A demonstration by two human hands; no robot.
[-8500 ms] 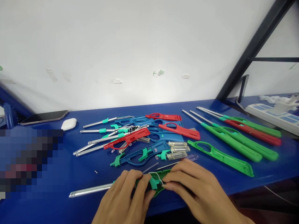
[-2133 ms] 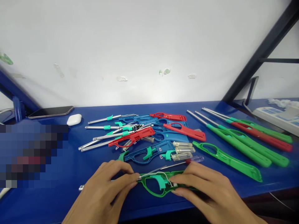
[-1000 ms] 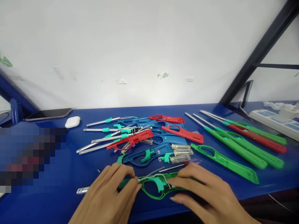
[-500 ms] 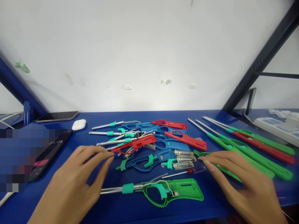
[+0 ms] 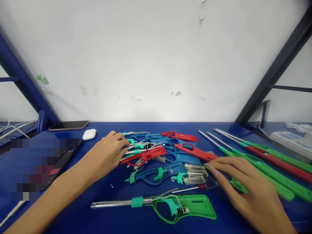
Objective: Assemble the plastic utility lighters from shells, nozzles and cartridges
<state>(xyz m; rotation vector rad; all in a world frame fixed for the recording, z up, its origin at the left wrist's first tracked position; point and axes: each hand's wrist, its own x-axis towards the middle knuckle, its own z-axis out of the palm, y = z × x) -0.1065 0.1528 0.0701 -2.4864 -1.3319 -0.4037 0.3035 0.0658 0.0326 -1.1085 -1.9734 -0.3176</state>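
Note:
My left hand point(image 5: 113, 148) reaches over the left side of a pile of opened gas lighter parts, beside a red handle half point(image 5: 147, 155). Its thumb and fingers are bent and a little apart, with nothing plainly between them. My right hand point(image 5: 246, 185) pinches a green lighter handle half point(image 5: 237, 185), mostly hidden beneath the palm. In front lies an open green handle half point(image 5: 198, 206) with its metal tube point(image 5: 112, 203), trigger and wire in it. Behind that are a screwdriver point(image 5: 206, 186), clear fuel tanks point(image 5: 195, 179) and a blue handle half point(image 5: 151, 174).
Closed lighters point(image 5: 263, 165) lie side by side at the right. A tiny screw point(image 5: 111, 186) is on the blue tabletop point(image 5: 80, 211). To the left are a phone point(image 5: 63, 162), a white earbud case point(image 5: 89, 134) and another phone point(image 5: 69, 125). A wall stands behind.
My left hand has moved forward and right, from beside the front metal tube to the pile. My right hand keeps its pinch on the green handle half. The view has shifted slightly.

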